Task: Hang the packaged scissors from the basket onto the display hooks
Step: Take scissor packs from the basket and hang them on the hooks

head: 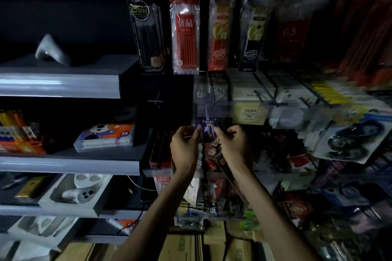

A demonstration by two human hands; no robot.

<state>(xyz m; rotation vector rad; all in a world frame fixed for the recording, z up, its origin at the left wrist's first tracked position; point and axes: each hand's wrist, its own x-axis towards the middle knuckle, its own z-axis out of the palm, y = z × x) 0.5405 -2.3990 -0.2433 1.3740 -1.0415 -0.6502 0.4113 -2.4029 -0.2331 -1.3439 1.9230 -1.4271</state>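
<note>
left hand point(184, 146): fingers pinch the pack's left edge | right hand point(231, 144): fingers pinch its right edge | scissors pack point(206, 131): upright between both hands, just below the clear shelf rail point(212, 110) | handling: probably light, stiff card under slick film; best gripped by the top corners

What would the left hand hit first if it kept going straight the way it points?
Probably the clear shelf rail just above the scissors pack that the left hand pinches, though depth is unclear.

Blurred hanging packs point(350, 34), right side
</note>
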